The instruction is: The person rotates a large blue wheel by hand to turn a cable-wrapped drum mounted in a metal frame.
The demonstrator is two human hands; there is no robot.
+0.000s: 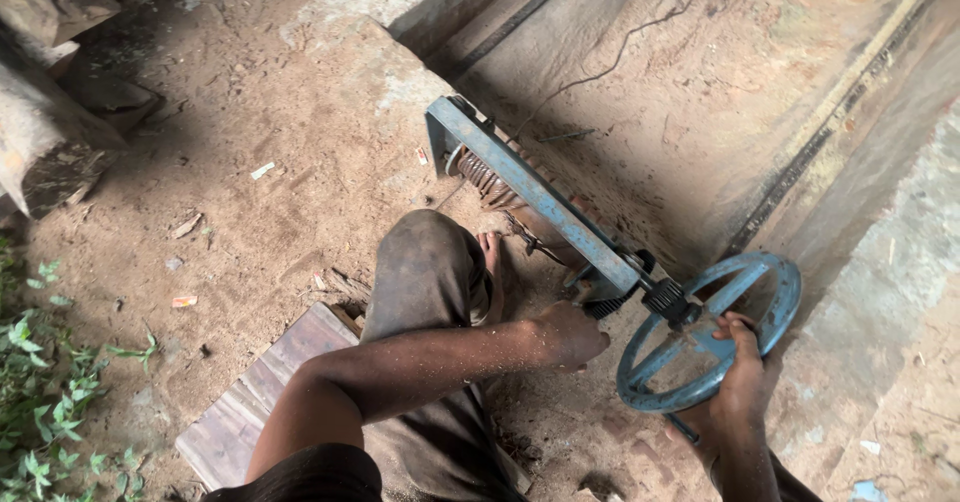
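Our right hand (742, 374) grips the wheel (712, 330) rim for leverage, while our left hand (570, 334), clenched just below the frame (540, 197), seems to steady it.

Faded blue handwheel (708, 332) and blue steel bar (535, 192), both paint-worn; rusty brown coiled spring (482, 177); dusty grey-brown trousers (425, 282); weathered grey-brown plank (260, 402); reddish-tan earth floor (270, 142); green leaves (40, 402) at lower left.

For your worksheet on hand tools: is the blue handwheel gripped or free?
Gripped: the right hand closes its fingers over the blue handwheel rim.
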